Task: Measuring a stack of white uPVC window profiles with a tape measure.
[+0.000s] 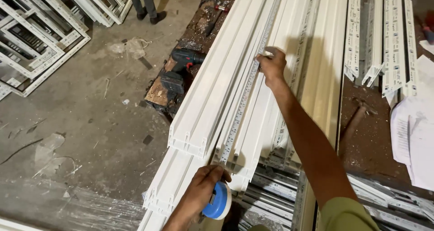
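My left hand (201,190) grips a blue and white tape measure case (218,202) at the near end of a stack of long white plastic profiles (212,100). The tape blade (244,100) runs up along one profile. My right hand (271,66) reaches far up the stack, its fingers pinched on the blade and pressing it against the profile.
A cordless drill (181,70) lies on the worn wooden bench (158,93) left of the profiles. White window frames (36,36) lie on the concrete floor at far left. Another person's legs (147,4) stand at the top. Papers (413,136) and a hammer (357,118) sit right.
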